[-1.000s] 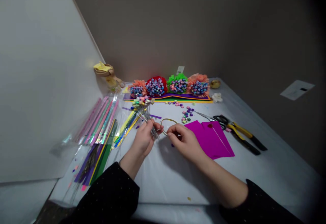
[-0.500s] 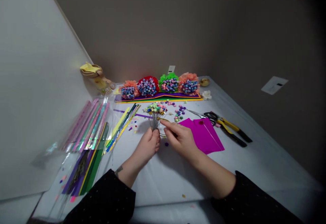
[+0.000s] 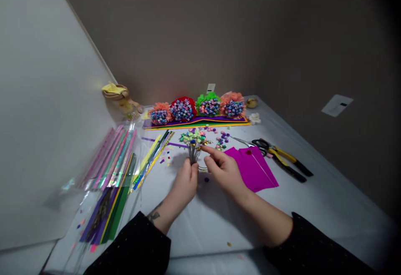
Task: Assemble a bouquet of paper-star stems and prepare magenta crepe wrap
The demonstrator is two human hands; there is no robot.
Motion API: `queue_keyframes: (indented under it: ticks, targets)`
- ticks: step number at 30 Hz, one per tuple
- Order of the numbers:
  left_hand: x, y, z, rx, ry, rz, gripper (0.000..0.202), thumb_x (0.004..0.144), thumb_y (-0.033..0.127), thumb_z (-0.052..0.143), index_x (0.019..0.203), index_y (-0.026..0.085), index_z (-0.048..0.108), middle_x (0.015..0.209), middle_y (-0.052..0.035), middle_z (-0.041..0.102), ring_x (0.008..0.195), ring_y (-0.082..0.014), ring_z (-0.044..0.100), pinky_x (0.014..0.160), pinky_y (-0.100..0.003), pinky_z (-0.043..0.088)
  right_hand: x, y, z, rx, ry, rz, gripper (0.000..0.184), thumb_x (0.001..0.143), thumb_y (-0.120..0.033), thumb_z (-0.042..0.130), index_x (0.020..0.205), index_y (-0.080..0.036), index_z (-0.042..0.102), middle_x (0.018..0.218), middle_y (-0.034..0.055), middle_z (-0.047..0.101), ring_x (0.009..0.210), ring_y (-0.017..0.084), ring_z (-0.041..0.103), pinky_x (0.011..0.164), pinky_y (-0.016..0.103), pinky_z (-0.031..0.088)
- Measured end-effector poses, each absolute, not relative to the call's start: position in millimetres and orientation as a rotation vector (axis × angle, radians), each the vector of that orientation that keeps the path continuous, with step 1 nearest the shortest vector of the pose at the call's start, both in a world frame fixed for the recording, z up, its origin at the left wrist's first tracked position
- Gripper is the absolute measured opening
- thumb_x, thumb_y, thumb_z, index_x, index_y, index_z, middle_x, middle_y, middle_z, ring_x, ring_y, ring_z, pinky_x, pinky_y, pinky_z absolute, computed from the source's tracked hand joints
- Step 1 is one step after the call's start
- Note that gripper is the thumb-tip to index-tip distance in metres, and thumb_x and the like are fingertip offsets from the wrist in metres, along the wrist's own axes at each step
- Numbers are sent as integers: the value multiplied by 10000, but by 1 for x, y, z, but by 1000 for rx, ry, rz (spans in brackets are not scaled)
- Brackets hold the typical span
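Silver stems of a paper-star bunch (image 3: 193, 153) — clenched in left hand (image 3: 186, 181), right hand (image 3: 223, 170) loose just beside.

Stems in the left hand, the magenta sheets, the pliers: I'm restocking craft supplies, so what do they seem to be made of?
The stems in the left hand look like thin metal wire, going by their silvery glint, though clear plastic is possible. The magenta sheets look like matte paper or card: flat, without sheen. The pliers have yellow and black handles, probably plastic or rubber.
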State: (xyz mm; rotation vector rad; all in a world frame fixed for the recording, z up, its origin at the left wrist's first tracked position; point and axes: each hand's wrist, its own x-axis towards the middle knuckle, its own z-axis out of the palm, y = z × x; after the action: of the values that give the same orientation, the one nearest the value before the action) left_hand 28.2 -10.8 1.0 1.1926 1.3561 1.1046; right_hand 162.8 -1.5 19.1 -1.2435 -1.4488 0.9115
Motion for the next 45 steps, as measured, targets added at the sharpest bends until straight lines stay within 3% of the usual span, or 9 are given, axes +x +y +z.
queue_keyframes:
  ticks: [5,8,12,17,24,29,35,41,45]
  targets:
    - [27,-9,6,1479,1448,1047,62,821,214,521,767,215,492,606,14,497,570,-174,438,567,-285,266,158,-2,16,-1126,-1346,1057,346,822,-297,499,1110,-146,616,547,-52,460,487,89,429,464,209,364]
    - [27,-10,6,1487,1431,1043,46,830,218,507,787,212,492,624,10,501,583,-176,448,575,-291,288,158,-3,14,-1109,-1395,989,308,836,-270,477,1083,-169,631,575,-34,524,498,97,468,482,218,394]
    - [28,-11,0,1465,1400,1049,59,835,241,515,789,207,500,646,4,509,601,-174,456,584,-294,307,159,-1,8,-1114,-1474,716,282,849,-232,459,1044,-213,662,865,43,705,704,145,631,651,271,508]
    - [30,-13,-3,1416,1333,1046,64,829,266,538,811,206,523,652,-5,524,637,-186,486,597,-295,323,158,4,3,-1122,-1477,579,267,859,-244,487,1063,-224,656,1038,72,708,928,193,664,814,334,528]
    - [31,-11,1,1495,1363,1018,97,836,240,504,918,195,533,709,-21,555,648,-194,504,608,-296,322,158,7,2,-1215,-1541,497,238,856,-255,502,1039,-204,645,864,55,718,703,165,653,694,292,520]
    - [32,-10,-2,1563,1501,972,61,854,237,451,872,200,496,675,-10,512,624,-194,475,580,-293,292,158,8,3,-1275,-1578,410,209,850,-265,499,984,-208,649,754,33,691,607,147,601,627,266,471]
    - [32,-10,-3,1580,1501,979,79,849,238,450,892,197,503,695,-23,541,657,-202,510,624,-306,342,157,10,6,-1333,-1566,483,143,823,-262,515,884,-194,626,565,-32,547,514,118,515,522,222,378]
    - [30,-8,-6,1691,1495,913,193,879,239,355,998,168,490,825,-81,593,844,-237,573,755,-362,416,157,11,3,-1308,-1610,568,113,803,-232,509,888,-188,569,546,-61,474,490,102,470,500,204,346]
    - [29,-7,-9,1614,1483,911,187,890,273,353,984,169,478,784,-61,577,772,-214,568,689,-339,428,157,10,2,-1309,-1664,532,126,807,-234,500,908,-184,556,567,-49,506,496,108,482,500,209,347]
